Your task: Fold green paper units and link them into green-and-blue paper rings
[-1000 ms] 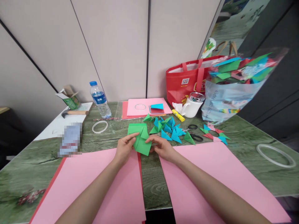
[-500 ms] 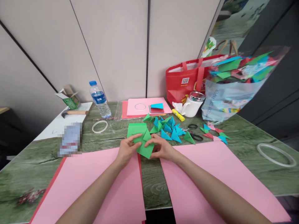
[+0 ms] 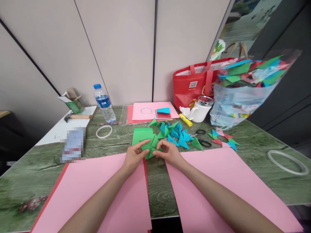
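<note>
Between both hands is a green piece of paper point(image 3: 151, 150), partly folded, above the table's middle. My left hand point(image 3: 134, 156) pinches its left side between thumb and fingers. My right hand point(image 3: 168, 151) is closed on its right side, thumb and fingertips at a fold. Just behind lies a stack of green paper point(image 3: 143, 133) on the table. To the right of it is a heap of blue and green folded paper triangles point(image 3: 178, 132). Fingers cover part of the held paper's edges.
Pink sheets point(image 3: 111, 191) and more pink sheets point(image 3: 218, 181) lie under my forearms. Black scissors point(image 3: 203, 142), a glue stick point(image 3: 185, 119), a white mug point(image 3: 200, 111) and a bag of coloured paper point(image 3: 235, 103) stand right; a water bottle point(image 3: 105, 105) and hammer point(image 3: 79, 116) left.
The lower part of the green paper, which hung down as a corner, now appears folded up. My right thumb has moved up, and both hands remain on the paper.
</note>
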### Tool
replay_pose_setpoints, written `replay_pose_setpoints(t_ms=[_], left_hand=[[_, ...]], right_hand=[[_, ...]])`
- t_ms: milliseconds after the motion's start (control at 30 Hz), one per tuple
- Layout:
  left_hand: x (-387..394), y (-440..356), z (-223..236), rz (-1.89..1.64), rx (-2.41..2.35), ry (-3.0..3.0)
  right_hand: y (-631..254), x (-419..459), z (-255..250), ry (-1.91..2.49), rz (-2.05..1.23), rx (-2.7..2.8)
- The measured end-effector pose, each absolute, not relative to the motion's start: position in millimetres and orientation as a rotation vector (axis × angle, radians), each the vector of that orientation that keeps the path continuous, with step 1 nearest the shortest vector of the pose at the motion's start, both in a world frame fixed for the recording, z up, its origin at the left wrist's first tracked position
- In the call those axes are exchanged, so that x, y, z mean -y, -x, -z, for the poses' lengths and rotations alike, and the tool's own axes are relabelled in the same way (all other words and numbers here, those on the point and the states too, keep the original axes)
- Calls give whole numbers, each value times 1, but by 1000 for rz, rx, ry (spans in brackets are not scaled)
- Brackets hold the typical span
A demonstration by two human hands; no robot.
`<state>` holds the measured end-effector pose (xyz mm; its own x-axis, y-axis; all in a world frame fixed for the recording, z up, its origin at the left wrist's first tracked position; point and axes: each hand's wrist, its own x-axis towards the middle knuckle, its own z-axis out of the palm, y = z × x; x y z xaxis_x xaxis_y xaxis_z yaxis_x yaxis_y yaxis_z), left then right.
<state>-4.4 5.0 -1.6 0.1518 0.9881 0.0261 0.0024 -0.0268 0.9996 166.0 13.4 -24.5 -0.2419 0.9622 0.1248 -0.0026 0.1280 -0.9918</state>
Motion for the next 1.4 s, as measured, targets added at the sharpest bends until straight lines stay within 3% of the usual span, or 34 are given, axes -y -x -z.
replay_pose_setpoints(t_ms=[633,1067,1400], left_hand=[[1,0,-4,-1036,-1112,-1386],[-1,0,-3,-1066,-985,-1120],[-2,-1,0,-1074,-1040,-1123]], right_hand=[[-165,-14,30,1059,-1082,1406],[-168,-15,20,903,-1226,1335],[-170,-15,20,936,-1109,1382]])
